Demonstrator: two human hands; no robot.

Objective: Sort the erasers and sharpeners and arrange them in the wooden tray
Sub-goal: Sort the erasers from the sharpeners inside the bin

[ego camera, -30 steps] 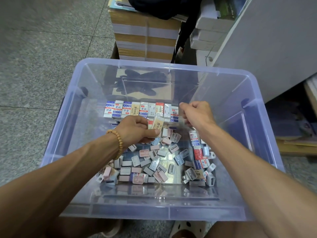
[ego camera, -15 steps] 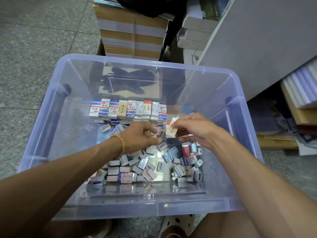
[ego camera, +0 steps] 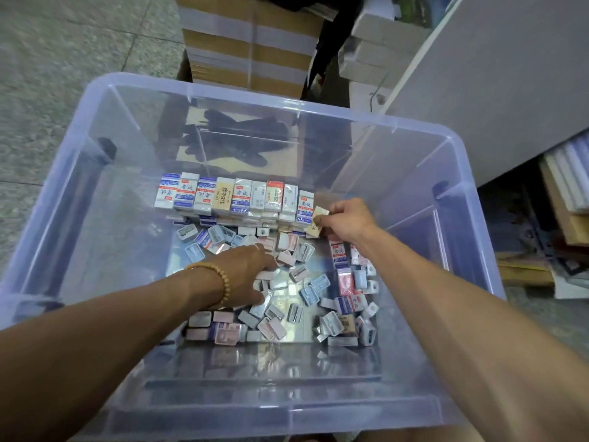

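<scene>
A row of boxed erasers (ego camera: 236, 199) stands upright along the far side of a clear plastic bin (ego camera: 95, 129). My right hand (ego camera: 345, 220) pinches a beige eraser (ego camera: 317, 222) at the right end of that row. A loose pile of small sharpeners and erasers (ego camera: 302, 282) covers the bin floor nearer to me. My left hand (ego camera: 245, 274), with a bead bracelet on the wrist, reaches down into the pile; its fingertips are among the pieces and I cannot tell if it holds one. No wooden tray shows.
Stacked cardboard boxes (ego camera: 248, 43) stand beyond the bin. A grey cabinet panel (ego camera: 494, 90) rises at the right, with books and papers (ego camera: 561, 218) below it. Tiled floor (ego camera: 63, 59) lies to the left.
The beige eraser passed from my left hand to my right, which carried it to the right end of the row. My left hand dropped into the loose pile.
</scene>
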